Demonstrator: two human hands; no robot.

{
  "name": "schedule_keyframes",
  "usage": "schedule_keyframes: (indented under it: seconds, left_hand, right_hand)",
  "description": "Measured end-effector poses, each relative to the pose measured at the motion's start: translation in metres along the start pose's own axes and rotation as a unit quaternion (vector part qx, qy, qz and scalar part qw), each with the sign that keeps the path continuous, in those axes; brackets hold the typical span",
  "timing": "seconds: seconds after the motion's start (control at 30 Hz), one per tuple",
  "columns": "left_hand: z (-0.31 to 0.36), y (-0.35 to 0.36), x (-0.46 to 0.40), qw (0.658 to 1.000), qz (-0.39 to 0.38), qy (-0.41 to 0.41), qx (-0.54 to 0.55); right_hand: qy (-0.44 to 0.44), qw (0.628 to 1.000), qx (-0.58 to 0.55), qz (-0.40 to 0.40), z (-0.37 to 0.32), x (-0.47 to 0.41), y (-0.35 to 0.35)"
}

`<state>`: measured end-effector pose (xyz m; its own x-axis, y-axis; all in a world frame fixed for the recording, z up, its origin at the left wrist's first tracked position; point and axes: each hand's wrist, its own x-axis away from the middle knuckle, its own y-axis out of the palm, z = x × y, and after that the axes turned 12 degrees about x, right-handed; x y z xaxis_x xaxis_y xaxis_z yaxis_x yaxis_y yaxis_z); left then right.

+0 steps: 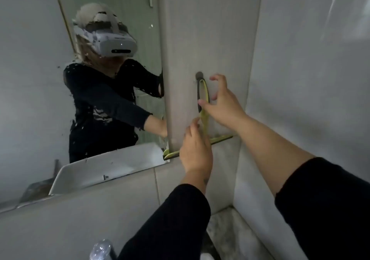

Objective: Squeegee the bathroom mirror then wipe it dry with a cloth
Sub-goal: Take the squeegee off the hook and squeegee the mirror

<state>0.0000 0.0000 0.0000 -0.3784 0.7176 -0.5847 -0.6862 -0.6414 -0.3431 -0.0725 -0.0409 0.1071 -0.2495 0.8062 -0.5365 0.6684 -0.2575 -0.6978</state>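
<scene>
A yellow-green squeegee [204, 91] hangs by its looped handle from a dark wall hook [199, 75] on the tiled column just right of the mirror [40, 79]. Its blade [222, 138] runs slantwise below, and one end pokes past the mirror's lower right corner. My left hand [195, 149] covers the spot where shaft and blade meet, thumb beside the shaft. My right hand [220, 103] pinches the handle loop between thumb and curled forefinger, the other fingers spread. The mirror shows water spots and my reflection. No cloth is visible.
Grey tiled walls [310, 79] close in on the right and form a corner. The white basin [112, 167] appears reflected in the mirror's lower part. A shiny plastic-wrapped object [102, 248] sits at the bottom edge, and a marbled ledge [230, 231] lies below the corner.
</scene>
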Motion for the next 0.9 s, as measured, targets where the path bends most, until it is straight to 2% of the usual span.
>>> schedule_keyframes:
  seconds: [0.2,0.43,0.57,0.63,0.7,0.77,0.9]
  left_hand:
    - [-0.007,0.013,0.003,0.999,0.051,-0.002,0.01]
    - [0.02,0.009,-0.002,0.998,0.057,0.01,-0.013]
    - [0.04,-0.004,0.0,0.997,0.059,0.055,-0.017]
    - [0.048,-0.018,0.001,0.994,0.051,0.093,-0.031]
    - [0.052,-0.039,-0.002,0.99,0.041,0.121,-0.052]
    - [0.054,-0.063,-0.005,0.985,0.043,0.15,-0.074]
    - [0.059,-0.115,-0.01,0.971,0.047,0.199,-0.126]
  right_hand:
    - [-0.001,0.998,-0.019,0.065,-0.009,-0.006,0.029]
    - [-0.009,0.995,-0.008,0.098,-0.015,-0.008,-0.004]
    - [-0.005,0.994,-0.005,0.108,-0.02,-0.004,-0.03]
    - [-0.017,0.994,0.051,0.099,-0.026,0.002,-0.044]
    - [-0.055,0.965,0.24,0.088,-0.029,0.013,-0.055]
    - [-0.134,0.908,0.386,0.098,-0.033,0.025,-0.063]
    - [-0.345,0.817,0.441,0.136,-0.053,0.034,-0.078]
